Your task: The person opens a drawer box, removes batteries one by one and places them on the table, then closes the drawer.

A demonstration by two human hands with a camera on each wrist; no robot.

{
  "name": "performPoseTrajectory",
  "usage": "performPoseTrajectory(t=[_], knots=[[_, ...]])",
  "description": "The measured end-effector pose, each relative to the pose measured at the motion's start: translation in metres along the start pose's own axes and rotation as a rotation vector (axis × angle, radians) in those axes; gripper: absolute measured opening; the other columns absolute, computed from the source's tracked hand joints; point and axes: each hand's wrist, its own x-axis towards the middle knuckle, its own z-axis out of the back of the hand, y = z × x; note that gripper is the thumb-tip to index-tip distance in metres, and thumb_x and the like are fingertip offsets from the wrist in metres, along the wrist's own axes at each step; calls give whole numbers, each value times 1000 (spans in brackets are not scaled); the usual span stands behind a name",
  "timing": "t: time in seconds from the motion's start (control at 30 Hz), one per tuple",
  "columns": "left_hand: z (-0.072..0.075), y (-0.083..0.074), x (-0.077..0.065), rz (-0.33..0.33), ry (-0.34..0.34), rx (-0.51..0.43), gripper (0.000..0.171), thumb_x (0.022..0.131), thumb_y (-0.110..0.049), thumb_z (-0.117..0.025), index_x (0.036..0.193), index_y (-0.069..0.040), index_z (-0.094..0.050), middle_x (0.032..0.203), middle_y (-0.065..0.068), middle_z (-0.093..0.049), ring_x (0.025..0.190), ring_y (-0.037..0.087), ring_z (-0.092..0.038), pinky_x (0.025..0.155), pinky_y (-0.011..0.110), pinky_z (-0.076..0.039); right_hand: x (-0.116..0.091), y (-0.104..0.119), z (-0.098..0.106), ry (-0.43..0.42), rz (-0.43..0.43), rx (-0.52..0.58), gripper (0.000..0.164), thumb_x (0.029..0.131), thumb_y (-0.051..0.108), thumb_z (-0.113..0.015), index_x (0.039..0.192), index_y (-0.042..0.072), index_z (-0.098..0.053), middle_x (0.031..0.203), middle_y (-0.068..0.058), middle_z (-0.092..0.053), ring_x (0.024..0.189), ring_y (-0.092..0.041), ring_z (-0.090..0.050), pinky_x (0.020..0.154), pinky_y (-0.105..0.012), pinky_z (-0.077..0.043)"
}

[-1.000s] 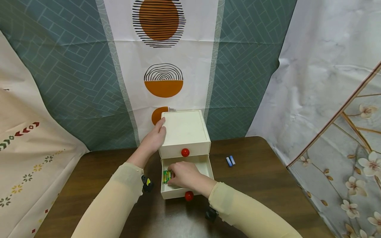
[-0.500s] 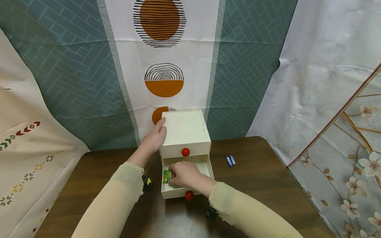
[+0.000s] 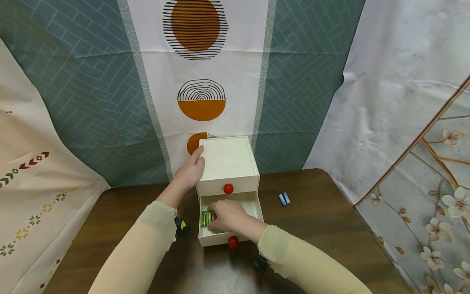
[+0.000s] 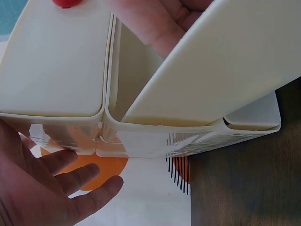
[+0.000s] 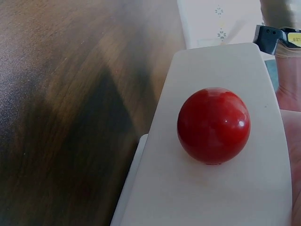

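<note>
A white two-drawer box (image 3: 228, 157) stands on the table, its upper drawer closed and its lower drawer (image 3: 253, 204) pulled out. My left hand (image 3: 189, 169) rests along the box's left side, thumb at the top edge; in the left wrist view its fingers (image 4: 96, 193) extend beside the wall. My right hand (image 3: 229, 214) reaches into the lower drawer. Its thumb and index finger pinch a green battery (image 3: 209, 217) at the ends, while another green battery (image 3: 203, 219) lies left of it. The other right fingers are hidden. A red knob (image 5: 214, 125) fills the middle of the right wrist view.
Two blue-and-white batteries (image 3: 284, 199) lie on the dark wooden table (image 3: 312, 228), right of the box. A patterned cloth (image 3: 202, 61) hangs behind the box. The lower drawer's front, with its red knob, juts toward the person under the right wrist.
</note>
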Motion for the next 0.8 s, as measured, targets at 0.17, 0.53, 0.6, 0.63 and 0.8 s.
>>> performPoseTrajectory(t=[0.17,0.53,0.6,0.63,0.8], knots=[[0,0,-1,10,0,3,65,120,-46,-23,180,-28,-9,185,3,-11,168,34,-15,134,60,-13,0,-1,-1,-10,7,3,22,89,28,-92,100,15,-78,66,12,-57,66,-8,-54,59,-26,-40],[0,-2,-3,28,3,0,65,119,-48,-22,180,-30,-9,185,4,-12,168,36,-16,133,62,-14,-3,-2,1,-29,24,4,19,86,25,-90,85,19,-72,64,14,-54,64,-7,-52,57,-26,-38],[0,-1,-2,30,4,2,65,119,-48,-22,180,-31,-9,185,4,-12,168,36,-16,133,62,-14,-3,-2,2,-30,25,9,19,86,25,-90,85,20,-71,64,15,-55,63,-7,-52,56,-26,-37],[0,-1,-2,30,3,2,65,119,-48,-22,180,-30,-9,185,4,-12,168,36,-16,133,62,-14,-4,-2,3,-29,25,12,19,86,25,-90,85,20,-71,64,15,-55,63,-7,-52,56,-26,-37],[0,-1,-2,26,2,5,65,119,-48,-22,180,-30,-9,185,3,-12,168,35,-16,133,61,-15,-6,-2,5,-24,24,28,21,87,26,-91,86,20,-71,64,15,-55,63,-6,-52,57,-26,-38]])
